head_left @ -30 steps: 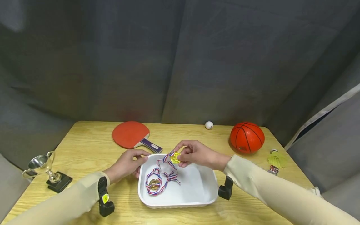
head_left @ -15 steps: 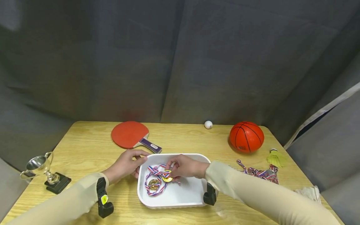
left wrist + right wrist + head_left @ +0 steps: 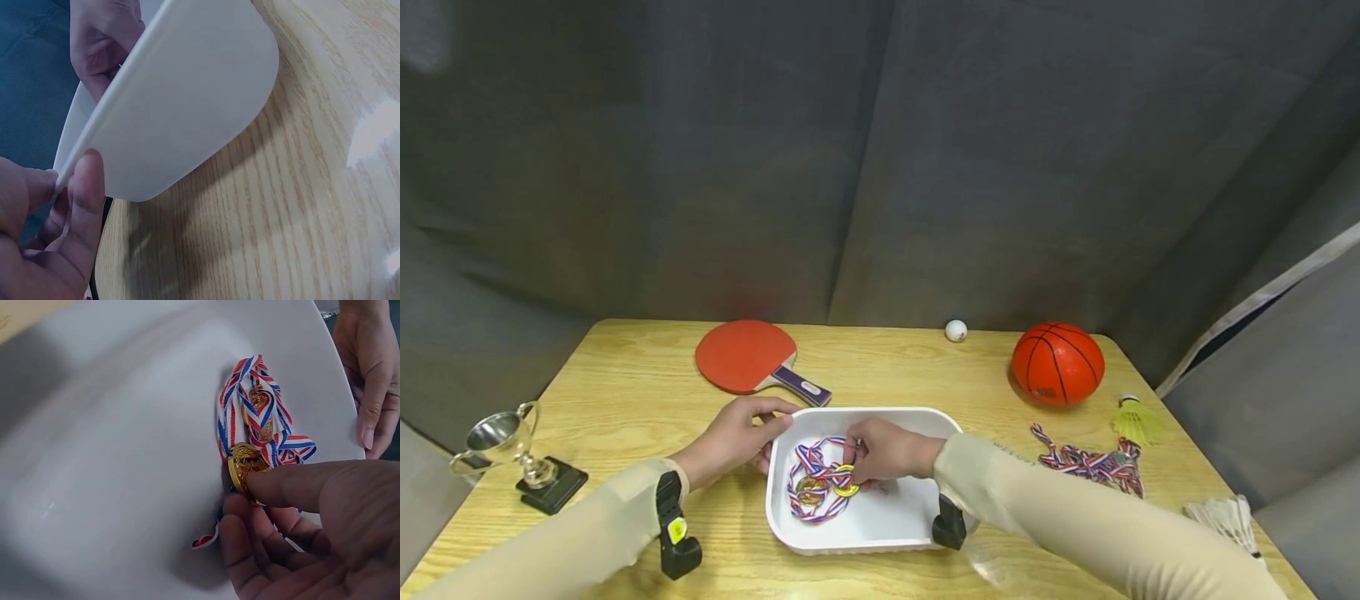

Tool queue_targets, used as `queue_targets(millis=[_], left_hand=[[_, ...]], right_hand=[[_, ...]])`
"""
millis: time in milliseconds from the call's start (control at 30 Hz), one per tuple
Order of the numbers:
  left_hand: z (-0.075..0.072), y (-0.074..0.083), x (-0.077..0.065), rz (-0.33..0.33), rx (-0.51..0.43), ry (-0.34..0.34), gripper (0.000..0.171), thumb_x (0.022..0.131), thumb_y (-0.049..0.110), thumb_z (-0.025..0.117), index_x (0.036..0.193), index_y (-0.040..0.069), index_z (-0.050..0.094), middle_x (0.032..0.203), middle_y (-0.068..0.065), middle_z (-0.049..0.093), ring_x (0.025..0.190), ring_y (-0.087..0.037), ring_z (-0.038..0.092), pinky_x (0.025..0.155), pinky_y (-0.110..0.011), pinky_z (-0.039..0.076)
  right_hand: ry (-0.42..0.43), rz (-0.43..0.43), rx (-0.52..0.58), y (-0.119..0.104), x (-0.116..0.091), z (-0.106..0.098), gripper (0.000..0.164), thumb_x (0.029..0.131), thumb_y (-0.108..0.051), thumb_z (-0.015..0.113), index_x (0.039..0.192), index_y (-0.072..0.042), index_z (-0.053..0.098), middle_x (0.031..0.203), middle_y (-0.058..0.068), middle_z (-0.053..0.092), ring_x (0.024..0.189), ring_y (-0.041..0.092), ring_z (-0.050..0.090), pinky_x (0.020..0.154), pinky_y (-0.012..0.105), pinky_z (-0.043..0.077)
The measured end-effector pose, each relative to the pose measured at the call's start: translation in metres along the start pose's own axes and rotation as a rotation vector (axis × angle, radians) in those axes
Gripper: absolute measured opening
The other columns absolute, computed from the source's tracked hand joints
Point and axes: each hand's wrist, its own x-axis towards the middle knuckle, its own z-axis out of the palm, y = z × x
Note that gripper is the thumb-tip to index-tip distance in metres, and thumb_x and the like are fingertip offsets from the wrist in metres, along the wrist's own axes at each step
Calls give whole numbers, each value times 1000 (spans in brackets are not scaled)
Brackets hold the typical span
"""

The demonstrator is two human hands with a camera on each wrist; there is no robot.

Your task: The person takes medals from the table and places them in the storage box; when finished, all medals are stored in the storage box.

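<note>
Medal step: judged to be the setting-down stage; gold medal [image 3: 846, 481] w/ striped ribbon is low inside white tray [image 3: 895, 517], toward L end, just beside 2nd gold medal [image 3: 809, 493]. Contact w/ tray floor: can't tell.
R hand [image 3: 889, 450]: thumb & fingers pinching the 1st medal.
L hand [image 3: 737, 437]: pinching tray rim nr. far L corner, thumb one side, fingers the other; steadying, by appearance.
Next move: calls, in insp.'s view, for loosening R pinch w/o dragging ribbon, L hand bracing. Risk: overlapping ribbons may snag.
Tray count: 2 gold medals vis.; no. of ribbons unclear.
Desk [image 3: 647, 379], R side: 1 ribbon heap [image 3: 1086, 467] w/ min. 1 silver medal [image 3: 1122, 458], exact no. unclear; 1 yellow shuttlecock [image 3: 1137, 422], 1 white shuttlecock [image 3: 1227, 518].
Desk, rear: 1 table-tennis bat [image 3: 745, 357], 1 table-tennis ball [image 3: 956, 331], 1 red basketball [image 3: 1057, 364].
Desk, L side: 1 trophy cup [image 3: 501, 439], upright.
</note>
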Motion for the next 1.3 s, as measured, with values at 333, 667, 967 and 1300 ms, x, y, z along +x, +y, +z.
queue_targets(millis=[333,667,967,1300], left_hand=[[1,1,1,-13,4,9,32,107,11,58,137,2,66,102,-15,61,62,-15,61,55,-36,63],[0,2,0,-23,17,16,32,107,9,59,137,3,67,102,-15,61,62,-15,60,54,-36,63],[-2,2,-1,-26,21,19,32,107,10,59,137,4,67,104,-16,60,63,-16,60,54,-33,62],[-2,-3,1,-5,8,10,32,107,11,58,136,3,67,103,-15,60,63,-15,60,54,-35,63]], right_hand=[[2,-5,-132,0,-4,0,16,86,7,75,89,-1,62,64,-2,52,52,8,48,47,17,38],[-70,24,-123,-10,-23,-27,6,97,-8,71,96,-7,65,79,7,68,65,12,62,62,27,57],[25,-72,9,6,-74,-102,15,101,-8,65,112,1,64,95,15,68,83,20,67,78,28,63],[205,-31,59,86,-136,-153,24,103,-13,65,116,6,60,97,8,67,84,13,67,79,26,63]])
